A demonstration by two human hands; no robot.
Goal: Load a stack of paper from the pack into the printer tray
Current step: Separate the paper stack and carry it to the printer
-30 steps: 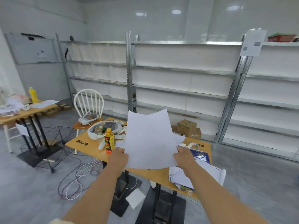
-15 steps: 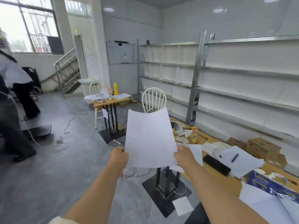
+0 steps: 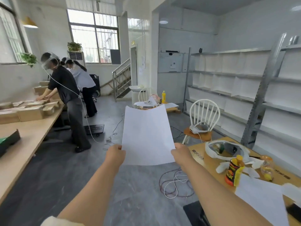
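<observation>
I hold a thin stack of white paper (image 3: 147,136) upright in front of me, out over the grey floor. My left hand (image 3: 115,156) grips its lower left corner and my right hand (image 3: 180,154) grips its lower right corner. The sheets curve slightly at the top. No printer or tray is in view, and no paper pack either.
A wooden table (image 3: 211,162) at the right carries a headset (image 3: 226,150), bottles (image 3: 234,171) and loose sheets (image 3: 262,198). Cables (image 3: 174,185) lie on the floor. A white chair (image 3: 203,118) and metal shelves (image 3: 260,88) stand at the right. Two people (image 3: 66,95) work at a long bench (image 3: 21,144) on the left.
My view has swung left, from the shelves and table toward the windows and the bench. Both hands keep the same grip on the paper.
</observation>
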